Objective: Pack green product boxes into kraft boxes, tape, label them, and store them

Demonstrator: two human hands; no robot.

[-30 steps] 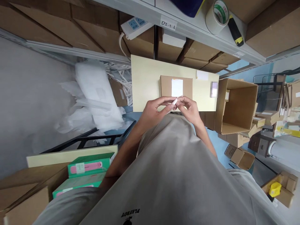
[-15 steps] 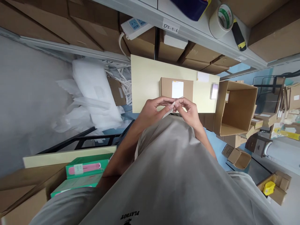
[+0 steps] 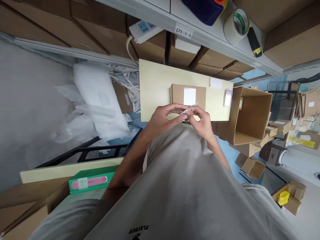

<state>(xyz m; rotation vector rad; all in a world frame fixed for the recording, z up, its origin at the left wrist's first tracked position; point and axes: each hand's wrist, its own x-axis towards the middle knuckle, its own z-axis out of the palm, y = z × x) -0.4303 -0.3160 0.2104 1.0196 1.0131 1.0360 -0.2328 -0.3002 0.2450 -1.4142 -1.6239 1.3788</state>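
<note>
My left hand (image 3: 163, 118) and my right hand (image 3: 201, 120) meet in front of my chest, both pinching a small white slip of paper (image 3: 189, 108) between thumbs and fingertips. The slip pokes up between the two hands. Just beyond them a flat brown cardboard parcel (image 3: 178, 93) with a white label (image 3: 189, 96) lies on a pale yellow tabletop (image 3: 155, 86). My grey shirt fills the lower middle of the view.
An open cardboard box (image 3: 250, 115) stands right of the table. White foam wrap (image 3: 100, 100) lies heaped at left. Above, a shelf holds brown cartons, a power strip (image 3: 143, 28), a tape roll (image 3: 236, 21) and a utility knife (image 3: 254, 40). Green boxes (image 3: 91, 182) sit lower left.
The hands stay together on the slip, with slight finger working. The view has shifted a little, sliding the green boxes lower in frame.
</note>
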